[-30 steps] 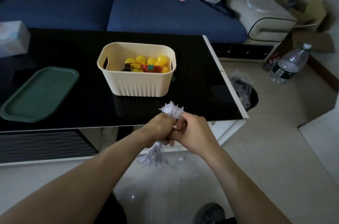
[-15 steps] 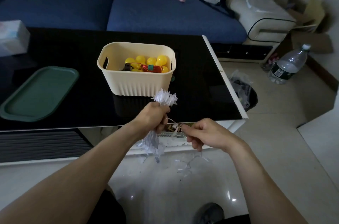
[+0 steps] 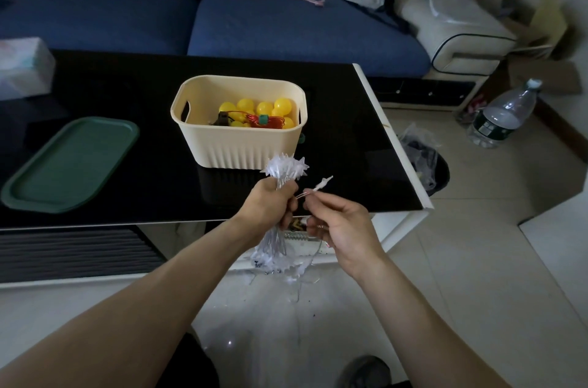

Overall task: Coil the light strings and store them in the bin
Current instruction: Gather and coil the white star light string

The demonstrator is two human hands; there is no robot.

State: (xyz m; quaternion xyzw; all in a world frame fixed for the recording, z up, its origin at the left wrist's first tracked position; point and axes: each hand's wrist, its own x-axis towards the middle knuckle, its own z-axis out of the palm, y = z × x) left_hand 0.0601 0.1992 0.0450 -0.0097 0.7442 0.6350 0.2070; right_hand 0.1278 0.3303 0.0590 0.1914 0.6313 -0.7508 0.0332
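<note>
My left hand (image 3: 266,204) grips a folded bundle of white star light string (image 3: 284,166) around its middle, above the table's front edge. White star tips fan out above the fist and more hang below it. My right hand (image 3: 339,224) pinches a loose strand of the same string, one small light sticking up past my fingertips. The cream bin (image 3: 239,146) stands on the black table just beyond my hands. It holds a string of yellow ball lights (image 3: 264,108) with red wire.
A green tray (image 3: 68,162) lies on the black table (image 3: 133,95) at the left, with a tissue box (image 3: 22,68) at the far left. A blue sofa (image 3: 286,25) lies beyond. On the floor to the right are a lined waste bin (image 3: 428,165) and a water bottle (image 3: 499,117).
My hands came apart from a joined grip. The right hand drew out a strand and now lifts it up beside the bundle, which the left hand has raised slightly.
</note>
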